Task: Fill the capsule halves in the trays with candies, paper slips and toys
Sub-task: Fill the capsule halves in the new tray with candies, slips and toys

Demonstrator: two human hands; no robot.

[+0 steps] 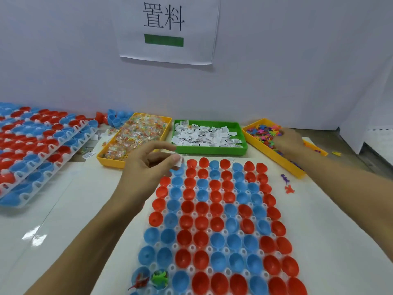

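on the white surface (319,209) the tray of capsule halves (217,218) lies lengthwise toward the bins. the left hand (146,167) pinches a paper slip (179,161) just above the tray's far-left cups, nearest them. the right hand (289,141) digs into the toy bin (268,150), its grip hidden.

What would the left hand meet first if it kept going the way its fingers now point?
The left hand, pinching a small white paper slip, points right and slightly away. Its line runs over the far rows of red and blue capsule halves; farther on, probably the yellow plastic toy tray, though depth is unclear.
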